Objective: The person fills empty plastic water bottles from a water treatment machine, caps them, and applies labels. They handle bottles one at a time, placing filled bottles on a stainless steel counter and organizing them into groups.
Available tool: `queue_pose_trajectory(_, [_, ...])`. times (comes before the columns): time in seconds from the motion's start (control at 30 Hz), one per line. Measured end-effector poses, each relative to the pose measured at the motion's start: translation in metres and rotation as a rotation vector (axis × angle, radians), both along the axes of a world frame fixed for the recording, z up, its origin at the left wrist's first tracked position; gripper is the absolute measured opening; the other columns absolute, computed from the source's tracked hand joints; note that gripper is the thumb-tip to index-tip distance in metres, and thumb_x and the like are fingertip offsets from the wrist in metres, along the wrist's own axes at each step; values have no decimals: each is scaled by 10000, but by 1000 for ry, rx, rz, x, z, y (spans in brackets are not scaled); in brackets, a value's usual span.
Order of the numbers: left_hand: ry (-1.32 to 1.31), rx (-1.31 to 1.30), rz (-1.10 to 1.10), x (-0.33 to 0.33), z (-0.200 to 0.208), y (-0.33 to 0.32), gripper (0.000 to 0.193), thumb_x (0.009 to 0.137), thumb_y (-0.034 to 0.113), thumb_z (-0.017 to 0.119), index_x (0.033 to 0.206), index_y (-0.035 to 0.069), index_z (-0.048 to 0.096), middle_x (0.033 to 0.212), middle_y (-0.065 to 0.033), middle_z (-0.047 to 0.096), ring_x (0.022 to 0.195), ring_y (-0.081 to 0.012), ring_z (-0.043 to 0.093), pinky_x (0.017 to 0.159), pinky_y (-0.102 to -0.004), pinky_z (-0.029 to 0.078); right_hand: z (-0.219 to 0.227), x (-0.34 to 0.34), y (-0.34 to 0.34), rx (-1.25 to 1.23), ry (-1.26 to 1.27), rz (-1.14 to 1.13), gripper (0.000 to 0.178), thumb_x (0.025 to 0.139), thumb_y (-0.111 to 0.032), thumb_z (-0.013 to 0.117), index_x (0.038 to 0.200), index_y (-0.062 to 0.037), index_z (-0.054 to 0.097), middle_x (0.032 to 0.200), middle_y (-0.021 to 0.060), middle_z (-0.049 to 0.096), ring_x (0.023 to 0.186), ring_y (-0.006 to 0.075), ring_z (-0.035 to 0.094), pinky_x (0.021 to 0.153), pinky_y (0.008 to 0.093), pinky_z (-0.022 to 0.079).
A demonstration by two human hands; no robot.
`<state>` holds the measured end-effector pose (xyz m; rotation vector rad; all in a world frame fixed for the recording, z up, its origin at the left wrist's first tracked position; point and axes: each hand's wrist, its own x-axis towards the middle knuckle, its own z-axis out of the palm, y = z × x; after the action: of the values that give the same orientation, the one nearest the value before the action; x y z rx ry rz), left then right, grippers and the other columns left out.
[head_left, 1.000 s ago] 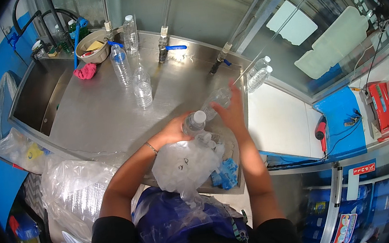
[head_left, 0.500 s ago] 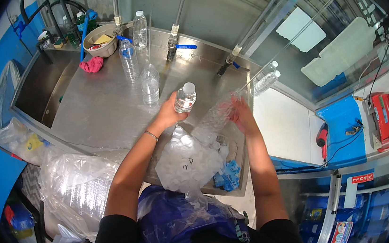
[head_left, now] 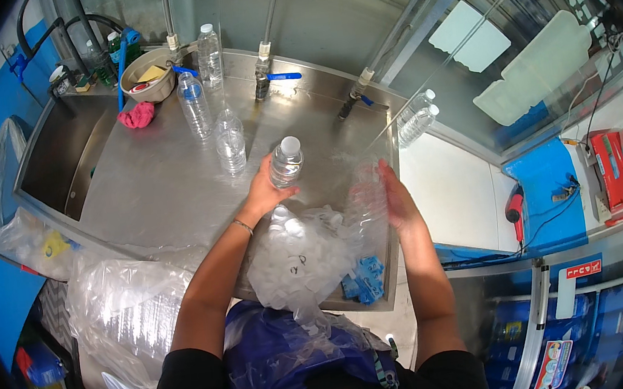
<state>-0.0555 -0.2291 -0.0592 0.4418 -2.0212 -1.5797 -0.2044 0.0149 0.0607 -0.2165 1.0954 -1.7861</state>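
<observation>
My left hand (head_left: 264, 189) is wrapped round a clear plastic bottle (head_left: 286, 165) with a white cap, held upright over the steel counter. My right hand (head_left: 396, 193) is closed on a see-through plastic bottle (head_left: 363, 196), blurred by motion; its mouth cannot be made out. Between my forearms lies a clear bag of white bottle caps (head_left: 296, 268), with a blue packet (head_left: 366, 280) beside it. Left of my left hand stand an uncapped-looking bottle (head_left: 230, 146), a bottle with a blue ring (head_left: 195, 112) and a white-capped bottle (head_left: 210, 57).
Taps with blue levers (head_left: 263, 78) rise along the back of the steel counter (head_left: 151, 181). A sink (head_left: 65, 160) is at the left, near a basin (head_left: 155, 78) and pink cloth (head_left: 138, 115). Bottles (head_left: 419, 118) lie right of the counter. Plastic-wrapped bottles (head_left: 129, 305) sit lower left.
The bottle in my right hand has swung from a slant over the cap bag toward the counter's right edge. My left hand still holds the capped bottle. The whole view has shifted slightly.
</observation>
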Motion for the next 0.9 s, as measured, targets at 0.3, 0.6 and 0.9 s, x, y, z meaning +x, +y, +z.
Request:
queue_pose_trajectory(0.3, [-16, -29, 89, 0, 29, 10, 603, 620, 156, 853, 1140, 58, 563, 1060, -121, 675, 979, -273, 667, 867, -363, 511, -12, 7, -40, 515, 1428, -292, 747, 699, -197, 850, 1317, -9, 475, 1022, 154, 665, 825, 256, 659, 683, 337, 523])
queue_pose_trajectory(0.6, [-70, -206, -124, 57, 106, 37, 649, 611, 148, 834, 1177, 33, 538, 984, -182, 686, 944, -334, 682, 804, -391, 534, 28, 57, -42, 328, 1644, -754, 677, 844, -309, 737, 1387, -28, 446, 1072, 145, 615, 1023, 272, 613, 931, 367, 451])
queue_pose_trajectory(0.9, [-52, 1091, -1047, 89, 128, 81, 663, 680, 151, 818, 1255, 10, 520, 977, -103, 678, 873, -189, 673, 750, -369, 565, 38, 91, -51, -649, 476, -112, 397, 1002, -354, 531, 1197, -23, 632, 1013, 80, 657, 1043, 221, 644, 969, 328, 455])
